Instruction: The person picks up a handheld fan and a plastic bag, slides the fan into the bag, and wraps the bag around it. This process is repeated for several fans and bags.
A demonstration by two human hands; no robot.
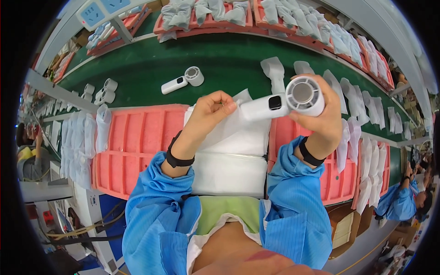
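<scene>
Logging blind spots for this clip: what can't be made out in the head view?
- Head view: how far the white handheld fan sits inside the white pouch; the left hand covers the pouch mouth.
- Head view: the fan head's far side, hidden by the right hand.
- Head view: contents of the bagged pieces in the pink trays; too small, wrapped.
- Head view: the co-worker at the right rim, bent and cut off.

Pink trays (137, 142), green belt (229, 59)
</scene>
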